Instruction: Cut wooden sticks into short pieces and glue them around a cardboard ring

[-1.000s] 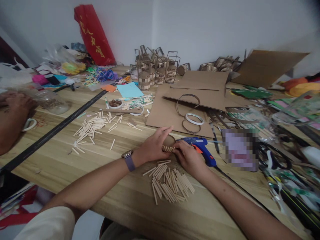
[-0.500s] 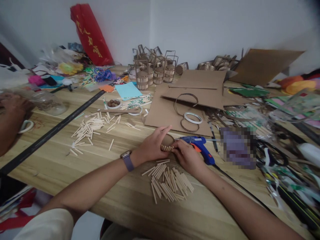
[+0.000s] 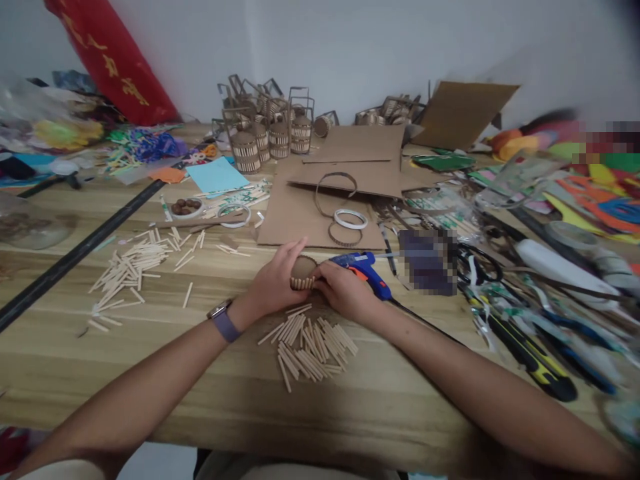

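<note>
A small round cardboard basket point(image 3: 303, 281) with short wooden sticks lined along its side is held between both hands. My left hand point(image 3: 273, 277) wraps its left side, thumb below and fingers behind. On its right rim, the bent fingers of my right hand point(image 3: 343, 288) press close together; whether a stick is pinched there I cannot make out. Behind my right hand lies a blue hot glue gun point(image 3: 367, 270) with an orange trigger. Just in front of the hands, short wooden sticks point(image 3: 313, 347) are spread in a pile.
Another heap of sticks point(image 3: 133, 263) lies to the left. Cardboard sheets point(image 3: 280, 213) with a roll of white tape point(image 3: 350, 219) are beyond the hands. Finished little baskets point(image 3: 245, 153) stand by the wall. A yellow-black cutter point(image 3: 533, 357) and pliers lie at right.
The camera view has turned to the right, so the table's contents appear shifted left. Both hands stay on the basket. The other person's hand at left has gone out of view.
</note>
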